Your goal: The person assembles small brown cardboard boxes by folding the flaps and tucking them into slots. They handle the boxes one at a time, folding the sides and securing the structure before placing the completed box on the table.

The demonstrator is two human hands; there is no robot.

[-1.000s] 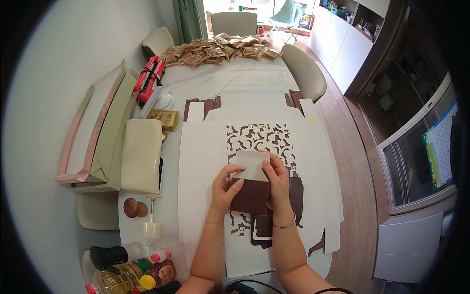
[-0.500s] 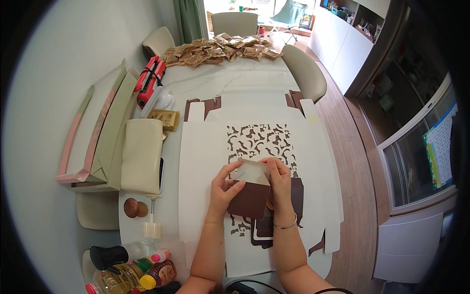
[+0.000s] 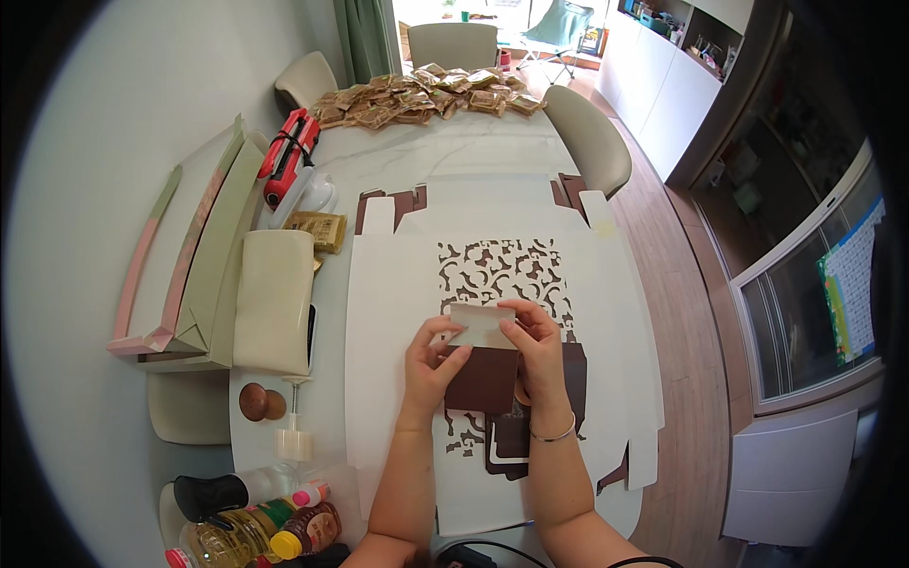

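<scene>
Between my two hands is a small brown cardboard box (image 3: pixel 481 381) with a pale inside, its upper side open and a light flap standing up at the far edge. My left hand (image 3: pixel 432 364) grips its left side, thumb across the near rim. On the right side, my right hand (image 3: pixel 536 346) holds it, thumb on the pale flap. Beneath lies a large white cardboard sheet (image 3: pixel 393 303) with a cut-out scroll pattern (image 3: pixel 502 270) showing brown. More dark brown card pieces (image 3: pixel 511 440) lie under and beside my right wrist.
A heap of small wrapped packets (image 3: pixel 426 95) covers the table's far end. Along the left stand a red device (image 3: pixel 289 156), a cream case (image 3: pixel 275 303), a wooden press (image 3: pixel 256 401) and a plunger mould (image 3: pixel 294 440). Bottles (image 3: pixel 232 540) crowd the near left corner. Chairs (image 3: pixel 592 142) surround the table.
The box has turned slightly and tilted so its pale inside and far flap face me more squarely. My right thumb has shifted onto the flap; the left hand has barely moved.
</scene>
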